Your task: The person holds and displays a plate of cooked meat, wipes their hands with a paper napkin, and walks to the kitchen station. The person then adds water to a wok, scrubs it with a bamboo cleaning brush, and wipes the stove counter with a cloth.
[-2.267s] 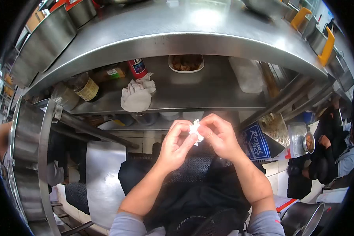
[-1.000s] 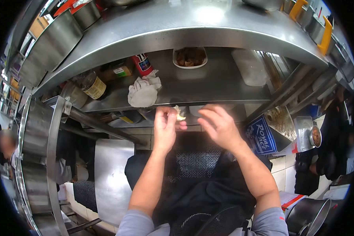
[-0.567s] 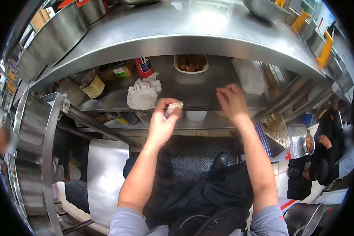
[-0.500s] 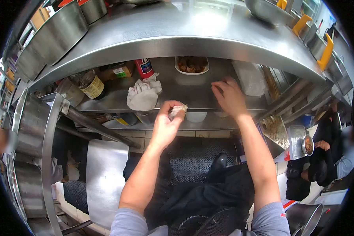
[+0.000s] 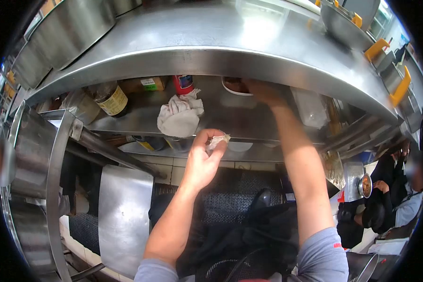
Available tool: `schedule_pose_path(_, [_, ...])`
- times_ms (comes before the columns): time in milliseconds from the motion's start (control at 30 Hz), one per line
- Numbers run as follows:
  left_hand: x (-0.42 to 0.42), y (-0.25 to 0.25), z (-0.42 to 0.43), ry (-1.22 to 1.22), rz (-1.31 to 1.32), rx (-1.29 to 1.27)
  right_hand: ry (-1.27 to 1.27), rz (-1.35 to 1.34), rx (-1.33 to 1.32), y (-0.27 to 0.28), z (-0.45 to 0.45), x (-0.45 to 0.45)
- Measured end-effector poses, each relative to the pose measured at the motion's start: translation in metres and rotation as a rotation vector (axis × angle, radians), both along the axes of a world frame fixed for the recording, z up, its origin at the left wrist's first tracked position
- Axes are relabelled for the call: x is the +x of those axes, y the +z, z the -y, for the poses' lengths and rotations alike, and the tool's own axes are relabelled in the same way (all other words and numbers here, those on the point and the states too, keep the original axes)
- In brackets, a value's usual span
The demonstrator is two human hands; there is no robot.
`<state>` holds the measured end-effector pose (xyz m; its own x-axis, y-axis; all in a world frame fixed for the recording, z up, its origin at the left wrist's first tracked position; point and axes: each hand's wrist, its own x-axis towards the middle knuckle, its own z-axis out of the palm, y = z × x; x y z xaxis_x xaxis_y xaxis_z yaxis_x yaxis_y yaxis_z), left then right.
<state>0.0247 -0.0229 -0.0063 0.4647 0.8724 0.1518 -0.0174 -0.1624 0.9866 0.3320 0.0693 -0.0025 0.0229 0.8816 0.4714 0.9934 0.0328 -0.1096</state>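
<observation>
My left hand is closed around a small, crumpled whitish piece, whose kind I cannot make out. It is held in front of the shelf's edge. My right hand reaches in under the upper counter, beside or over the right end of a white dish with brown food in it. Motion smears its fingers, so their grip is unclear, as is whether they touch the food. Left of the dish, a white cloth lies bunched at the shelf's front edge.
The steel counter overhangs the lower shelf. A red can, a labelled jar and a small box stand at the shelf's left. A clear plastic package lies at right. Another person sits far right.
My right hand has moved forward and left to the dish, under the counter. My left hand still grips the whitish piece. The whole view has shifted slightly.
</observation>
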Motion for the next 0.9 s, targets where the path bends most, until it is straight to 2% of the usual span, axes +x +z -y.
schedule_pose_path(100, [-0.004, 0.0, 0.003, -0.001, 0.019, -0.054, -0.011, 0.203, 0.295, -0.003, 0.002, 0.055])
schedule_pose_path(167, [-0.008, 0.004, 0.006, -0.051, 0.044, -0.162, -0.063, 0.185, 0.302, -0.002, -0.002, 0.071])
schedule_pose_path(367, [-0.008, 0.007, 0.006, -0.006, -0.062, -0.261, -0.227, -0.152, 0.116, 0.012, -0.03, 0.089])
schedule_pose_path(500, [-0.003, 0.002, 0.003, 0.005, -0.016, -0.239, -0.271, -0.333, -0.011, 0.016, -0.052, 0.09])
schedule_pose_path(700, [0.002, -0.001, -0.004, 0.005, -0.057, -0.24, -0.24, -0.605, -0.141, 0.012, -0.035, 0.089])
schedule_pose_path(900, [0.005, -0.007, -0.007, 0.05, -0.034, -0.274, -0.132, -0.988, -0.267, 0.024, 0.009, 0.069])
